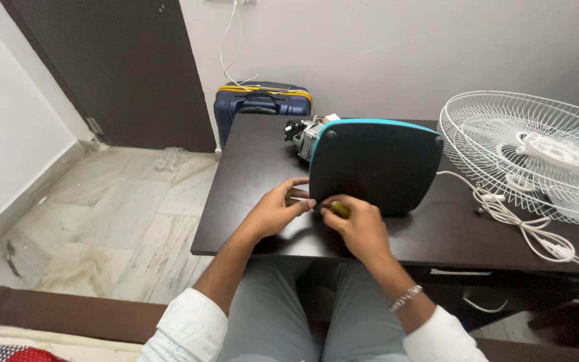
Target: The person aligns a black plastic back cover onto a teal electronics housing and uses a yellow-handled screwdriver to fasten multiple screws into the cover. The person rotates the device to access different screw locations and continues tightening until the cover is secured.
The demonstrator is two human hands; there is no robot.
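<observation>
Right hand [363, 224] with fingers closed around a yellow-handled screwdriver [335, 209], left hand [279, 208] fingers pinching its metal shaft, both touching the dark fan base [376, 164] on the tabletop [256, 167], white fan grille [524, 154] well apart.

left hand [281, 204] — fingers pinched | right hand [360, 224] — grip closed, wrists near

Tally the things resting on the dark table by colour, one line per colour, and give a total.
Dark with teal rim: 1, the fan base
White: 2, the wire fan guard and the power cord
Total: 3
</observation>
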